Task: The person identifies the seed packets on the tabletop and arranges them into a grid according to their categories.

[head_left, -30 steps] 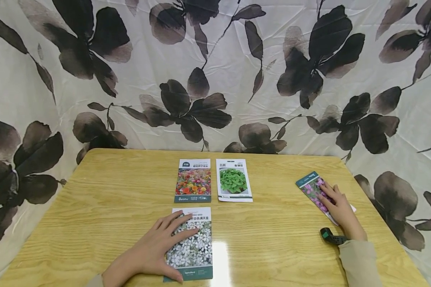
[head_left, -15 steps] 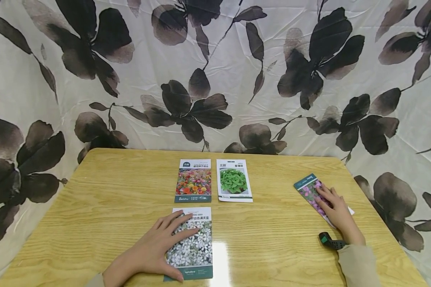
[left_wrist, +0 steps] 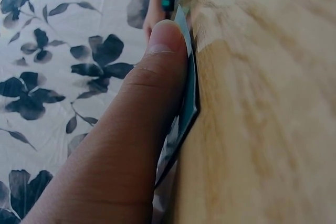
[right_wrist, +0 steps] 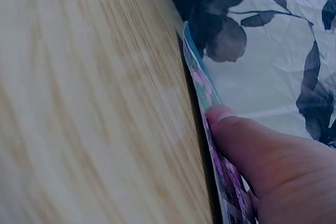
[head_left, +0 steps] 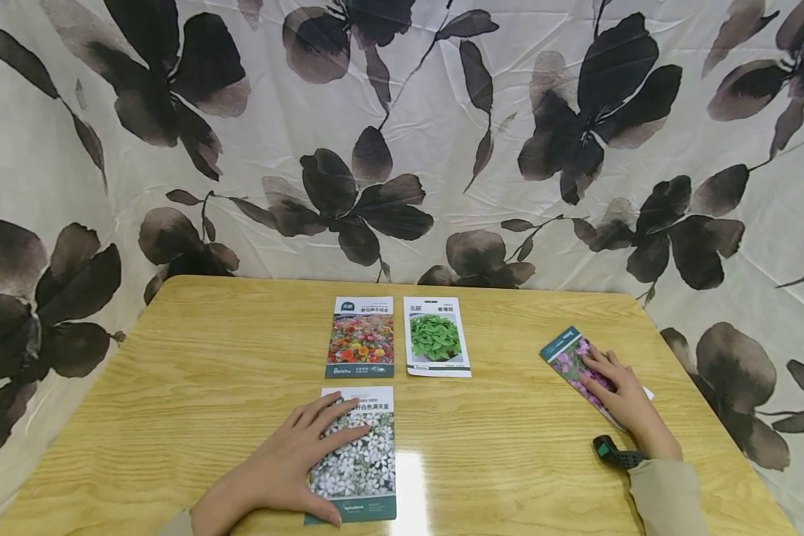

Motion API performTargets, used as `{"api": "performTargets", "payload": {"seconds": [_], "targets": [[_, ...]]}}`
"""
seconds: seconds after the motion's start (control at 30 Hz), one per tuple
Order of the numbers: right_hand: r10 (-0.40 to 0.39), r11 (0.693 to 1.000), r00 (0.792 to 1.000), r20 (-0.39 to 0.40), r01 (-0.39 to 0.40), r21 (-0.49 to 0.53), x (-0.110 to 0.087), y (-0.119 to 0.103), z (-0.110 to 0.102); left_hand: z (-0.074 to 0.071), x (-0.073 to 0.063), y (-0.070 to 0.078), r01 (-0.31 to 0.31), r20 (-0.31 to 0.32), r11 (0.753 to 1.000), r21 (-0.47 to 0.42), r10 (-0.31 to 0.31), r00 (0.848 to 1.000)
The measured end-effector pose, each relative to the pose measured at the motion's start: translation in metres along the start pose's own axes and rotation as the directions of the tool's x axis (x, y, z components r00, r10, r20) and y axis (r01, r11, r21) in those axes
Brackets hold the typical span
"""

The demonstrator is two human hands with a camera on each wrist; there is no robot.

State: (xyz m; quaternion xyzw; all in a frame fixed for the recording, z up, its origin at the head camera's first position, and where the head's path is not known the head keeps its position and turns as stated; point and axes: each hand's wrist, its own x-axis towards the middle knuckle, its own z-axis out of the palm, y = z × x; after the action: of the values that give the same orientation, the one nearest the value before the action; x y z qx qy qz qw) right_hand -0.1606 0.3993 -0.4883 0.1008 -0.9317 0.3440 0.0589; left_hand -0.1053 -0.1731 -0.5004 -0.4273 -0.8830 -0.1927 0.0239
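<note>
My left hand (head_left: 283, 458) rests with spread fingers on a seed packet with white flowers (head_left: 368, 473), at the front of the table. Its thumb lies over the packet's teal lower band, as the thumb (left_wrist: 157, 72) in the left wrist view also shows. A sliver of teal juts out at that packet's lower left corner. At the right, my right hand (head_left: 630, 402) lies on a tilted seed packet with pink flowers (head_left: 566, 359), fingers extended over it and covering its middle. In the right wrist view this packet (right_wrist: 202, 85) sits low over the wood, thumb on its face.
Behind the left hand, a seed packet with mixed flowers (head_left: 359, 342) and a green-leaf seed packet (head_left: 435, 339) lie side by side. All are on a yellow wooden table (head_left: 496, 447). A floral cloth (head_left: 442, 149) hangs behind its far edge.
My right hand has slid the pink-flower packet a little to the left and toward me. The left hand and the other packets have stayed in place.
</note>
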Motion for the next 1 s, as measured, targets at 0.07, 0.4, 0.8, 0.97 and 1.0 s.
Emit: {"api": "performTargets", "payload": {"seconds": [0.07,0.4,0.8,0.97,1.0], "targets": [[0.000,1.000,1.000,0.009,0.000,0.011,0.000,0.000,0.000,0.000,0.000,0.000,-0.005,0.000,1.000,0.008,0.005,1.000],[-0.045,0.997,0.997,0.067,0.040,0.060,0.000,0.000,0.006,0.000,0.002,0.001,-0.006,0.013,1.000,0.015,0.006,1.000],[-0.156,0.987,0.984,0.089,0.151,0.054,0.003,-0.001,0.012,-0.001,0.001,-0.001,0.025,0.038,0.999,-0.022,-0.024,0.999],[-0.155,0.987,0.983,0.100,0.151,0.051,0.003,-0.003,0.012,-0.002,0.000,0.000,0.005,0.012,1.000,-0.009,-0.005,1.000],[-0.149,0.988,0.984,0.102,0.144,0.049,0.003,-0.003,0.012,-0.002,-0.001,0.000,0.000,0.006,1.000,-0.004,0.000,1.000]]}}
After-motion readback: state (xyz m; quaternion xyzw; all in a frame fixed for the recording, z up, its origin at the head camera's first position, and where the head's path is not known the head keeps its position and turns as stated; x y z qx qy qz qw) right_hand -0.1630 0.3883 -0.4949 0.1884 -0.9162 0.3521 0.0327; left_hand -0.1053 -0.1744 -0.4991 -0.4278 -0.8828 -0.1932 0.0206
